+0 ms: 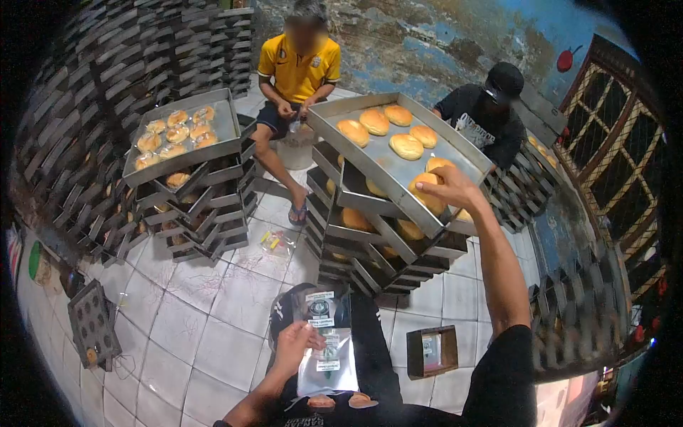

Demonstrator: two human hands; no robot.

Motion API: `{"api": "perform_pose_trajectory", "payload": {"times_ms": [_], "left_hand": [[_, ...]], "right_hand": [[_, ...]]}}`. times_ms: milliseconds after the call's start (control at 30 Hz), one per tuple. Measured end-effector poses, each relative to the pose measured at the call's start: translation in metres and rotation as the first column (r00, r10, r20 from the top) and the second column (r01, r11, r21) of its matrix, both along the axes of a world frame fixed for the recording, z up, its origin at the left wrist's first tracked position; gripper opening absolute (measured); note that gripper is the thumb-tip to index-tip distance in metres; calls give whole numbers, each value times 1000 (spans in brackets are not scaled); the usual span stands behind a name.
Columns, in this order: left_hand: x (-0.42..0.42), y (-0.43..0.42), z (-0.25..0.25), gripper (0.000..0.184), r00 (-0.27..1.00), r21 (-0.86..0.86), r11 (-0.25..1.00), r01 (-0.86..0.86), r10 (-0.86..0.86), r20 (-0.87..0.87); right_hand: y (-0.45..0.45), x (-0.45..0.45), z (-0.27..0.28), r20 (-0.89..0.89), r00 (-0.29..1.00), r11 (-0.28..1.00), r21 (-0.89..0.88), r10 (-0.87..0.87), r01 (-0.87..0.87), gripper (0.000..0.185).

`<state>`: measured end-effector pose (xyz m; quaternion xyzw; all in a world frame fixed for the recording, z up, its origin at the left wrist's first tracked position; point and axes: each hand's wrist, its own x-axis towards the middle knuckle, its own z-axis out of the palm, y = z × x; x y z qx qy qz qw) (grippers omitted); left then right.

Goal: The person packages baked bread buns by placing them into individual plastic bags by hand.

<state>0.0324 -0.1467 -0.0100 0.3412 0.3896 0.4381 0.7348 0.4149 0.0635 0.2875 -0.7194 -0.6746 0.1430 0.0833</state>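
Note:
My right hand is closed on a golden bun at the near right edge of the top metal tray. Several more round buns lie in that tray, on a tall stack of trays. Low in the view, over my lap, my left hand holds a clear printed plastic bag between its fingers. Beneath it, more labelled bags rest on my legs.
At the left, another tray stack carries wrapped buns. A person in a yellow shirt sits ahead; a person in black is at the right. A small box stands on the tiled floor.

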Motion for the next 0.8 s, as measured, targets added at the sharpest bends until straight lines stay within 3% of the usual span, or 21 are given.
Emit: {"api": "perform_pose_trajectory", "payload": {"times_ms": [67, 200, 300, 367, 400, 467, 500, 533, 567, 600, 633, 667, 733, 800], "left_hand": [[-2, 4, -5, 23, 999, 25, 999, 42, -43, 16], [4, 9, 12, 24, 999, -52, 998, 21, -19, 35], [8, 19, 40, 20, 990, -156, 985, -72, 89, 106], [5, 44, 30, 18, 952, -178, 978, -111, 156, 262], [4, 55, 45, 16, 954, -226, 968, -113, 169, 249], [8, 82, 54, 17, 937, -282, 948, -149, 227, 266], [12, 99, 39, 18, 916, -285, 941, -182, 268, 298], [16, 113, 26, 20, 911, -310, 933, -180, 277, 304], [20, 126, 14, 21, 907, -334, 926, -174, 283, 313], [25, 132, 8, 22, 903, -359, 919, -163, 286, 322], [30, 130, 14, 23, 909, -341, 929, -143, 260, 325], [38, 123, 25, 25, 916, -325, 938, -120, 232, 329], [58, 97, 74, 29, 938, -267, 952, -153, 225, 262], [65, 90, 73, 32, 928, -317, 948, -5, 123, 353]], "right_hand": [[-13, 9, -7, -118, 993, 998, 58, 18, -11, 84], [-13, 33, -25, -302, 953, 998, -44, 25, -40, 78], [-60, 4, 6, -700, 689, 945, 321, 189, 68, 67], [-100, -28, 20, -857, 405, 924, 375, 318, 69, 59], [-121, -48, 14, -891, 324, 914, 379, 319, 143, 57], [-151, -83, -23, -927, 192, 933, 344, 321, 103, 59], [-168, -107, -45, -908, 300, 938, 334, 293, 95, 58], [-184, -129, -71, -778, 548, 903, 419, 306, 91, 56], [-200, -149, -100, -634, 707, 880, 473, 313, 35, 50], [-207, -166, -127, -477, 738, 759, 648, 477, -72, 47], [-216, -176, -152, -377, 742, 693, 702, 555, -162, 48], [-220, -174, -178, -262, 793, 674, 699, 551, -237, 50], [-212, -159, -207, -174, 870, 646, 738, 461, -194, 52], [-210, -151, -213, -144, 904, 615, 774, 401, -149, 56]]}}
